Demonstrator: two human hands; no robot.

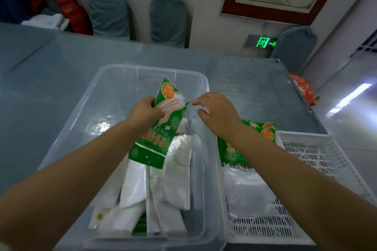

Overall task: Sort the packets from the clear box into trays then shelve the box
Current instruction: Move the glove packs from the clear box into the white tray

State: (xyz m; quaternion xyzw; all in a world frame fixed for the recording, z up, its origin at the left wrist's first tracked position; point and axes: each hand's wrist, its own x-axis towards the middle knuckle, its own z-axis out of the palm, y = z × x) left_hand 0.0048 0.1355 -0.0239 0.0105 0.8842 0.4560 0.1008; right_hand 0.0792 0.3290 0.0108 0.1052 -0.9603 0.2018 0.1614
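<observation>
The left hand [145, 110] pinches a green packet [161, 126] by its left edge, thumb on the printed face, holding it tilted above the clear box [102, 96]. The right hand [217, 113] hovers just right of the packet, fingers loosely curved and spread, holding nothing; whether a fingertip touches the packet cannot be told. Below, white packets [161, 187] lie heaped in the near half of the box. Beside the box on the right, a white slotted tray [318, 161] holds more green packets [244, 149] and a clear bag [244, 193]. Both sit on a grey table [40, 79].
</observation>
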